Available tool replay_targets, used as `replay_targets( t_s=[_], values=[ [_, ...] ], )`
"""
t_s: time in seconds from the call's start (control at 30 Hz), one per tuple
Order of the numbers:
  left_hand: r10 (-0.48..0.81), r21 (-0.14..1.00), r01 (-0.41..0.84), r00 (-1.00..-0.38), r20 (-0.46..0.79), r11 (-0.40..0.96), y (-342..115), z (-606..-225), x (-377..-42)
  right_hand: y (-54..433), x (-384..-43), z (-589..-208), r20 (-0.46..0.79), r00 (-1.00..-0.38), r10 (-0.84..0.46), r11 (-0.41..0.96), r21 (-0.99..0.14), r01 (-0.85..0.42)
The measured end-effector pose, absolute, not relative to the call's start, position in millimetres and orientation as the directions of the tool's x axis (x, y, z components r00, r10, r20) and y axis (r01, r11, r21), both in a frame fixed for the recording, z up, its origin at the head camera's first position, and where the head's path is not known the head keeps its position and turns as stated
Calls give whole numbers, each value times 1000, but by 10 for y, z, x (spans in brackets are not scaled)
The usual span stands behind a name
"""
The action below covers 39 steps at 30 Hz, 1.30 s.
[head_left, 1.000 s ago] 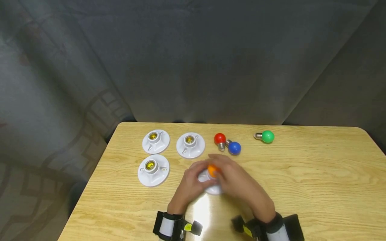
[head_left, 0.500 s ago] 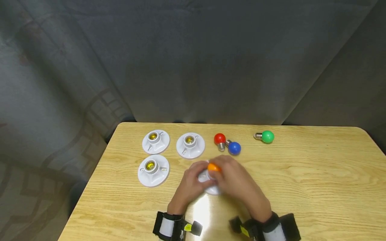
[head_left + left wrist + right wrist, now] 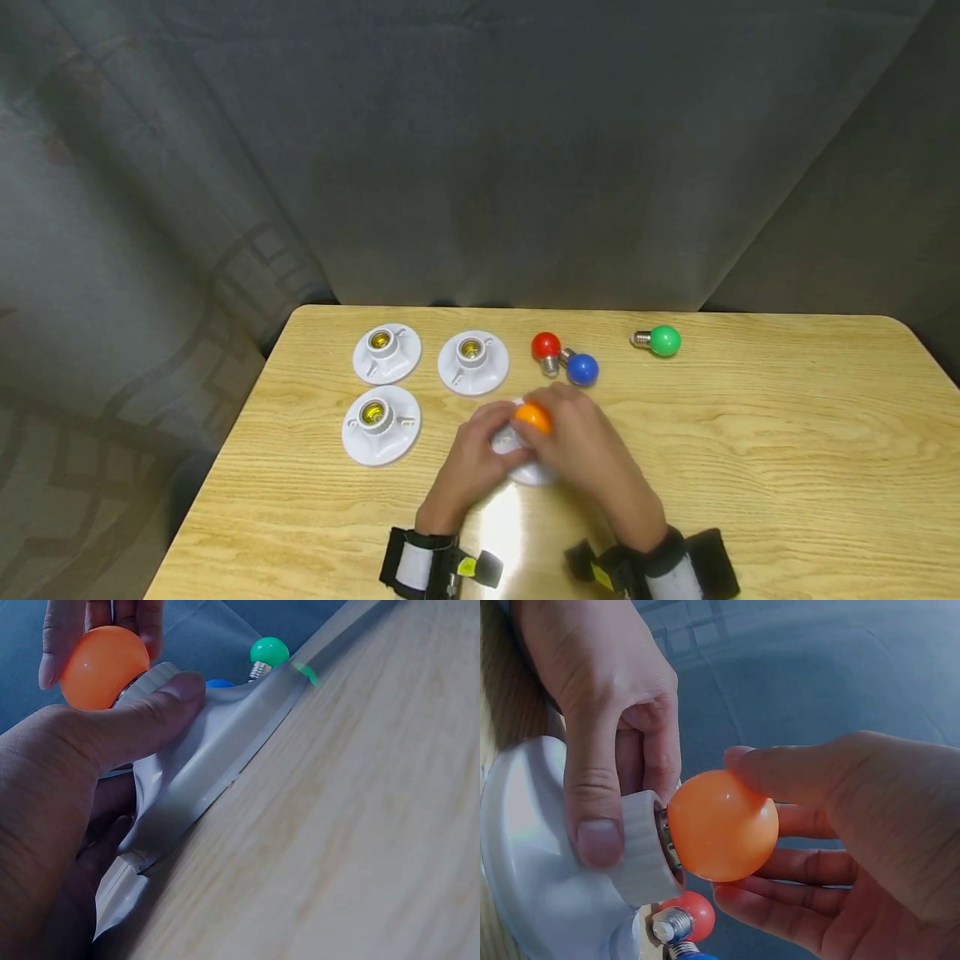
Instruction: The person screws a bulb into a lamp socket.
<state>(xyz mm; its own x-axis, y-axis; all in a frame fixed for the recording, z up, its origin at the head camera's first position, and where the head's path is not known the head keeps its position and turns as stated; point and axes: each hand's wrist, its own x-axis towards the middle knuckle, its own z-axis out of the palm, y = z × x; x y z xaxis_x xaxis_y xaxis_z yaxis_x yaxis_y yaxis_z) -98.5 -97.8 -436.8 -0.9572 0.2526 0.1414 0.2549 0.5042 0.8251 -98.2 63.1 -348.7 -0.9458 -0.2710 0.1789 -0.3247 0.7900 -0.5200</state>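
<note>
An orange light bulb [image 3: 533, 417] stands with its metal base in the collar of a white lamp holder [image 3: 531, 475]; a little of the base shows at the collar's rim in the right wrist view. My left hand [image 3: 474, 457] grips that collar, its thumb [image 3: 596, 802] pressed on the near side. Around the orange globe [image 3: 724, 825] my right hand [image 3: 588, 437] holds on, thumb on one side and fingers curled on the other. In the left wrist view, the holder's flat base [image 3: 199, 769] lies against the wooden table.
Three more white lamp holders sit to the left: one far left [image 3: 387, 353], one nearer [image 3: 381, 425], one behind my left hand [image 3: 473, 363]. A red bulb [image 3: 546, 345] and blue bulb [image 3: 582, 369] lie close together. Farther right lies a green bulb [image 3: 664, 341]. A grey curtain [image 3: 510, 167] hangs behind the table.
My right wrist has shifted slightly left and its fingers have turned around the orange bulb, so more of the globe shows. My left hand keeps its place on the lamp holder.
</note>
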Motion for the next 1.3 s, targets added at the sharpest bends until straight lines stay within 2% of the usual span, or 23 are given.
replay_targets(
  t_s=[0.37,0.67,0.87,1.3],
  values=[
    [258,832,245,-958,128,498,-978,-4359,-978,605,-1003,-3530,181,-957,-227,802,-523,-289],
    [274,796,290,-948,162,531,-994,-4364,-980,718,-966,-3459,136,-906,-401,734,-544,-406],
    [266,810,262,-954,136,524,-985,-4355,-980,728,-976,-3464,94,-886,-454,696,-583,-419],
    [247,815,243,-961,127,526,-982,-4352,-969,710,-982,-3498,104,-919,-381,724,-584,-366]
  ],
)
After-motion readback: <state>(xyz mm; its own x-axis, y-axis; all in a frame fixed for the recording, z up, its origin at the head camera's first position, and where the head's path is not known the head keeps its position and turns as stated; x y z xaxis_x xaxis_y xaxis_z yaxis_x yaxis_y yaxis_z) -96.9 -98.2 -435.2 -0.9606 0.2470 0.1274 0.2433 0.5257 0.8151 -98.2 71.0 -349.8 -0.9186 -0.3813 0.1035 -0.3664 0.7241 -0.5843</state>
